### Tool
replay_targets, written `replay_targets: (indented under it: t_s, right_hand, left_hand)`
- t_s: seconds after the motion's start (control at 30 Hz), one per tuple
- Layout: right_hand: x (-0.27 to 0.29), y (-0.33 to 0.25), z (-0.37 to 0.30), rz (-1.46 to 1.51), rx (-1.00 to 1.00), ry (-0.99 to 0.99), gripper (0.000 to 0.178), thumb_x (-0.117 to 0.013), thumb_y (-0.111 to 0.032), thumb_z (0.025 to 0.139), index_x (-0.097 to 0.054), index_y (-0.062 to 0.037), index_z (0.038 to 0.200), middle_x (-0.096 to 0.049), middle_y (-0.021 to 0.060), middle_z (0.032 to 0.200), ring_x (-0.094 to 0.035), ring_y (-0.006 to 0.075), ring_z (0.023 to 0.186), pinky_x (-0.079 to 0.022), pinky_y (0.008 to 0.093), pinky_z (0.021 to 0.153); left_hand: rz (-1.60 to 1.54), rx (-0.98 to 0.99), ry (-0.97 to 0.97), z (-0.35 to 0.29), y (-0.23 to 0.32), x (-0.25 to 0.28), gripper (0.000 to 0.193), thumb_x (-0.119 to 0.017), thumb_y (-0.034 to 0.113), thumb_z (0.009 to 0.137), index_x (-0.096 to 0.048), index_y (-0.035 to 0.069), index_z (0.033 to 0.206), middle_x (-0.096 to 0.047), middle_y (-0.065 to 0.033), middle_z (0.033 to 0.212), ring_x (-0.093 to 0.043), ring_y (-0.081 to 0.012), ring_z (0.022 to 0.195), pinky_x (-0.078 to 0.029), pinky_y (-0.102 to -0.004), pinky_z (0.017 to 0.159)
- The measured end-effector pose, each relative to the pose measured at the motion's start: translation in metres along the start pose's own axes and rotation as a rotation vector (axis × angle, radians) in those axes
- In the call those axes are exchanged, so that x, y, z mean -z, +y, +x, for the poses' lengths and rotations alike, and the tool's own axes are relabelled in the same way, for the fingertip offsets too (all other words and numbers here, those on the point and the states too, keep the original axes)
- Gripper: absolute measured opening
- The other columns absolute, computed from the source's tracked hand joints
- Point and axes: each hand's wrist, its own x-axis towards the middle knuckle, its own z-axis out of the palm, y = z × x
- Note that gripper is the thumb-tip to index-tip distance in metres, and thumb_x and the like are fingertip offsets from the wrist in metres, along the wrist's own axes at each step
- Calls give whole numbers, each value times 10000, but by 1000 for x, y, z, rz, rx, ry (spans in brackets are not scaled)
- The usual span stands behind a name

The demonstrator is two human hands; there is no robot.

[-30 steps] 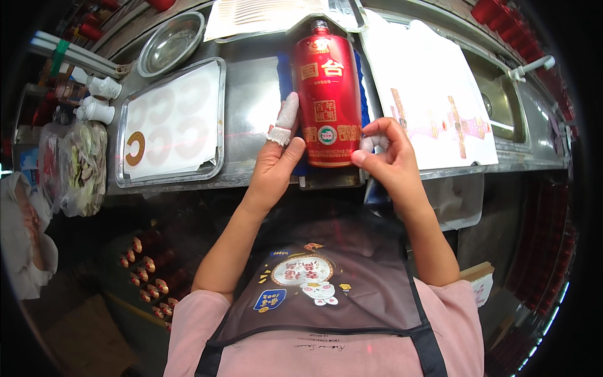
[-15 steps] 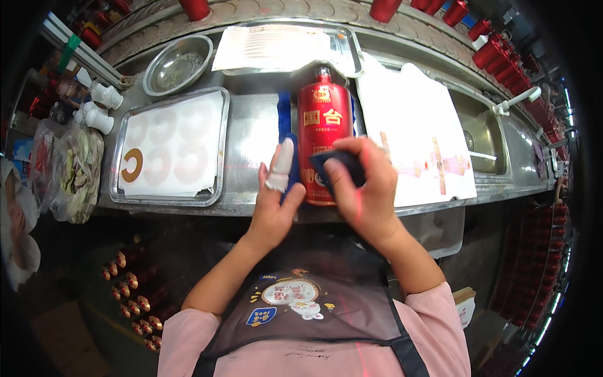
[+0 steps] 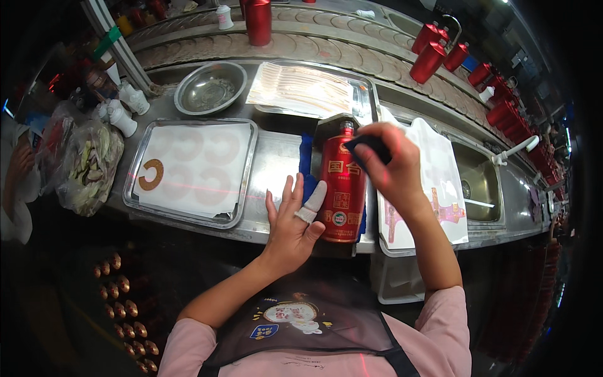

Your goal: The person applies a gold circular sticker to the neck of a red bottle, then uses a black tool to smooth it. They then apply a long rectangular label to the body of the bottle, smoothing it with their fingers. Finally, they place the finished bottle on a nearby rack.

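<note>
A glossy red bottle [image 3: 342, 200] with gold print lies on its back in front of me, its neck pointing away. It rests on blue cloth [image 3: 306, 154], which shows along its sides. My right hand [image 3: 398, 169] is closed round a dark blue pad [image 3: 372, 149] over the bottle's upper end, near the shoulder. My left hand [image 3: 290, 234] is beside the bottle's lower left side with its fingers spread. A white cover wraps its index finger, which lies close against the bottle. Whether that finger presses on the bottle I cannot tell.
On the left, a metal tray [image 3: 242, 200] holds a white sheet with one gold C-shaped label [image 3: 150, 174]. Behind stand a steel bowl [image 3: 210, 88] and a tray of strips [image 3: 304, 88]. At right are a sheet with pink-gold labels [image 3: 422, 217] and a sink [image 3: 480, 179]. Red bottles [image 3: 429, 61] line a conveyor.
My right hand and the pad have moved from the bottle's lower part up to its shoulder. My left hand's fingers have spread. The whole view has shifted.
</note>
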Motion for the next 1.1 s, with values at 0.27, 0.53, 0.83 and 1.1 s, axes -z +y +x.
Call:
replay_targets:
  t_s: [0.27,0.53,0.83,1.1]
  right_hand:
    - [22,-28,-36,279,-502,248,177,-707,-55,912,-632,-7,1065,-669,51,926,-626,102,833,-508,243,741]
    - [-16,2,-166,466,-679,290,174,-673,-37,951,-590,-15,1103,-599,17,941,-583,88,823,-482,218,745]
    - [-4,-20,-146,479,-660,345,202,-699,-40,926,-600,-15,1100,-618,41,958,-590,104,859,-479,229,768]
    - [-10,6,-152,384,-381,338,191,-663,12,922,-572,6,1090,-555,34,986,-551,133,891,-470,264,835]
  left_hand:
    - [-26,62,-84,25,3,7,717,-488,569,1015,-380,133,1574,-235,-264,1642,-195,-445,1530,7,-662,1174]
    - [226,-123,-42,8,15,-14,1193,-856,627,637,-367,33,1549,-265,-259,1620,-307,-440,1487,-56,-715,1156]
    - [97,18,-189,4,-4,-1,1340,-846,643,646,-144,47,1620,-192,-233,1665,-132,-390,1557,38,-695,1164]
    - [22,47,-95,29,-1,-10,798,-411,736,955,-326,273,1600,-307,-156,1647,-150,-531,1512,-10,-727,1148]
